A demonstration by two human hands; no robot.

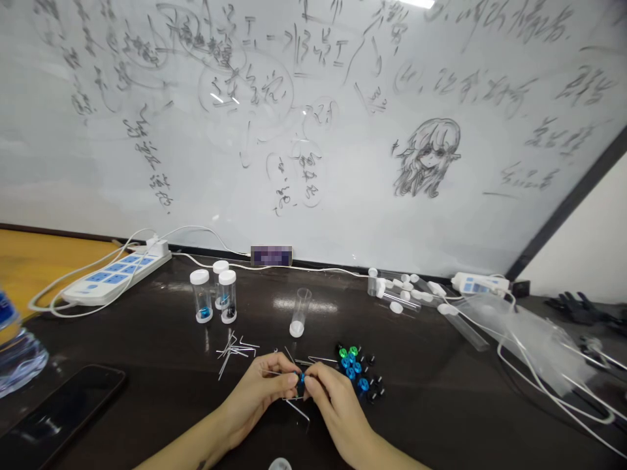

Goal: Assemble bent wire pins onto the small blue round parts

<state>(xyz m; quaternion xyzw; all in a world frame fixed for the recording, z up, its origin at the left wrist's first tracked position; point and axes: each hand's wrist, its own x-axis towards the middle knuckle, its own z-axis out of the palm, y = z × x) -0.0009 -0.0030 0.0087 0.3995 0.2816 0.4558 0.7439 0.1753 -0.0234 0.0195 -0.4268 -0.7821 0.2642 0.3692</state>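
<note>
My left hand (259, 391) and my right hand (333, 401) meet low in the middle of the dark table (147, 352). Both pinch one small part with a blue cap (301, 378) between their fingertips. A thin bent metal pin (296, 406) sticks out under the hands. Just right of my right hand lies a cluster of small blue, green and black caps (360, 375). A heap of loose bent metal pins (234, 349) lies above my left hand. An open clear tube (300, 312) stands upside down on its white cap behind the hands.
Three capped clear vials (215, 295) stand at the back left, beside a white and blue power strip (115, 272). More tubes and white caps (399, 292) lie at the back right, with clear plastic bags (529, 339) and white cables. A black phone (59, 414) and a water bottle (17, 352) sit at the left. A whiteboard (313, 117) stands behind.
</note>
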